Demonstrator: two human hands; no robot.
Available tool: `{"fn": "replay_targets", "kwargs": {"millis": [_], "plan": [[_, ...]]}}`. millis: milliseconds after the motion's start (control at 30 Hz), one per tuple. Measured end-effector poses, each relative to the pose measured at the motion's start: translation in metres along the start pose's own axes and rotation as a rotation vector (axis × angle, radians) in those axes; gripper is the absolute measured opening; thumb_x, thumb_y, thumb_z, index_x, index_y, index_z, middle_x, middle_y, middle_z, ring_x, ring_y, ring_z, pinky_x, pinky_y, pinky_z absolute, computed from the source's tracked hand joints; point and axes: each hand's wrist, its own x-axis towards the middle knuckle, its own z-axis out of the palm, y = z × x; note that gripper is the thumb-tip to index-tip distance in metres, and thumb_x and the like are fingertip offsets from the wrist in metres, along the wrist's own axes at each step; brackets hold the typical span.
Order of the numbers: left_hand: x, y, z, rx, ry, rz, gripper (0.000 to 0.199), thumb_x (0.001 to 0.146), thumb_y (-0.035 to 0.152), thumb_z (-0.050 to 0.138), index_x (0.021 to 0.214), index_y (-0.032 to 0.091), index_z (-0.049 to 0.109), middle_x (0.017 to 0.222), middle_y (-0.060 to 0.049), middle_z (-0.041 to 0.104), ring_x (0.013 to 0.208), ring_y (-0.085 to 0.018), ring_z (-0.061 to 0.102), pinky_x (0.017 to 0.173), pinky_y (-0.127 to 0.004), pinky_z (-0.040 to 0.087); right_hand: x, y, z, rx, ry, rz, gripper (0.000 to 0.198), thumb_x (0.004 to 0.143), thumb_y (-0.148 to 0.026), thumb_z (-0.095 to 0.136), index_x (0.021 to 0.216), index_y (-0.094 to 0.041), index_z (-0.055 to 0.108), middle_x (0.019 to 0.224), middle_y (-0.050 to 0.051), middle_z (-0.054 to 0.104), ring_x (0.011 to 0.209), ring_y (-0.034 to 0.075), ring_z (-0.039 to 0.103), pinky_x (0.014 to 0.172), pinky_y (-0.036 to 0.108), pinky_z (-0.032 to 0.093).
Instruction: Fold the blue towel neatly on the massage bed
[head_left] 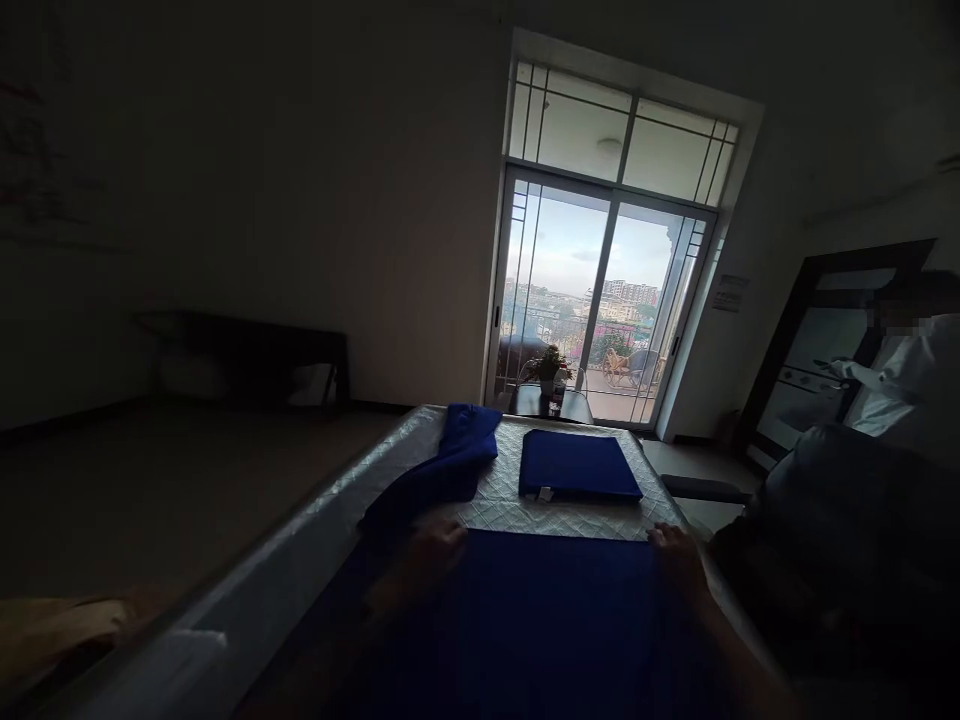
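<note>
A large dark-blue piece of cloth (555, 620) lies spread over the near part of a table with a shiny, quilted-looking cover (499, 480). My left hand (439, 548) is closed at the far left corner of its straight edge, fingers curled on the fabric. At the far right corner my right hand (673, 552) pinches the same edge. Beyond my left hand a loose, crumpled blue length of fabric (457, 460) runs toward the table's far end; whether it joins the cloth I cannot tell. A neatly folded blue cloth (581, 465) with a small white tag lies farther off.
Past the table's far end stands a small dark table (574, 405) with a potted plant (551, 368), before a glass sliding door (600, 280). A dark bench (247, 350) is along the left wall. At right are a dark chair (825, 500) and a person in white (907, 370).
</note>
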Motion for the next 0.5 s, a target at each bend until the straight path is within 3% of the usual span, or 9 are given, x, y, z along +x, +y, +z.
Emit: {"fn": "replay_targets", "kwargs": {"millis": [133,233,333,500], "plan": [[0.002,0.045,0.009,-0.133,-0.097,0.148,0.054,0.089,0.050,0.028,0.123,0.023,0.059,0.130,-0.010,0.059,0.121,-0.025,0.053,0.105,-0.032,0.041,-0.012,-0.027,0.005,0.039,-0.057,-0.022,0.038,0.085,-0.031,0.034,0.108,-0.033,0.064,0.125,0.006,0.061,0.117,0.022,0.054,0.099,0.033,0.040],[0.007,0.065,0.020,-0.141,-0.149,0.124,0.062,0.084,0.060,0.030,0.133,0.026,0.051,0.144,-0.009,0.046,0.135,-0.030,0.037,0.113,-0.038,0.031,-0.022,-0.030,0.009,0.059,-0.087,0.007,0.042,0.086,-0.040,0.031,0.117,-0.036,0.060,0.130,0.000,0.059,0.123,0.020,0.051,0.103,0.032,0.037],[0.014,0.070,0.032,-0.108,-0.233,0.034,0.066,0.083,0.063,0.028,0.138,0.029,0.041,0.149,-0.006,0.037,0.140,-0.029,0.025,0.116,-0.041,0.023,-0.029,-0.022,0.008,0.096,-0.147,0.058,0.047,0.086,-0.046,0.028,0.128,-0.041,0.050,0.139,-0.004,0.051,0.133,0.018,0.040,0.108,0.033,0.031],[0.023,0.057,0.045,0.021,-0.262,-0.031,0.069,0.087,0.057,0.019,0.142,0.020,0.033,0.151,-0.010,0.029,0.141,-0.026,0.022,0.116,-0.043,0.022,-0.030,-0.016,-0.001,0.122,-0.232,0.127,0.049,0.086,-0.049,0.029,0.130,-0.041,0.047,0.145,-0.005,0.043,0.139,0.019,0.031,0.113,0.034,0.022]]}}
